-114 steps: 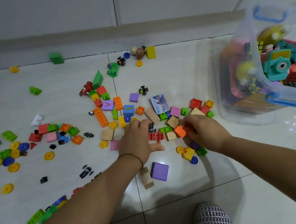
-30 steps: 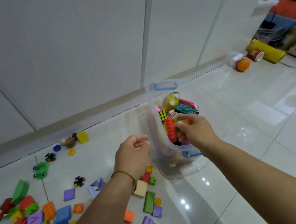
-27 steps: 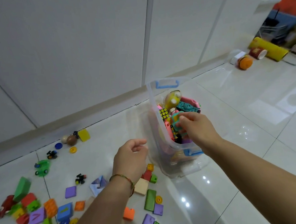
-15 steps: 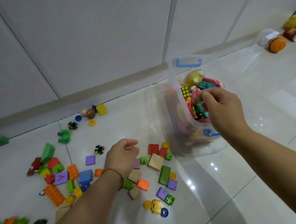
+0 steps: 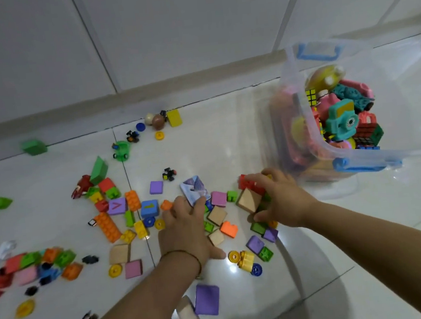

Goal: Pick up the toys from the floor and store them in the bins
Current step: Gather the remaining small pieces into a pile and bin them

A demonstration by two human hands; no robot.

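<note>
One: Two hands in the pile. What are the right fingers [image 5: 270, 175] doing?

Two: Curled over a red brick [image 5: 248, 182], thumb on the near side, with a wooden block [image 5: 247, 201] caught between. The right hand [image 5: 283, 198] holds both low on the tiled floor [image 5: 228, 144], just beside the clear bin [image 5: 390, 152].

One: And the left?

Two: The left hand [image 5: 188, 231] lies flat, fingers spread wide across small bricks next to a picture card [image 5: 194, 191]. It presses and grips nothing I can make out.

One: How should this scoop go?

Two: I'd gather a handful under the left fingers first and keep the right grip tight so the wooden block doesn't slip. Then carry both over the rim and let go low. The bin looks nearly full, so dropped pieces could bounce out.

One: Counts?

Two: One bin. Five wooden blocks, counting the held one. Three blue wheels [image 5: 256, 269] I'm sure of, two long orange bricks [image 5: 107, 227], one green toy car [image 5: 121, 149]. The small bricks overlap too much to count.
</note>
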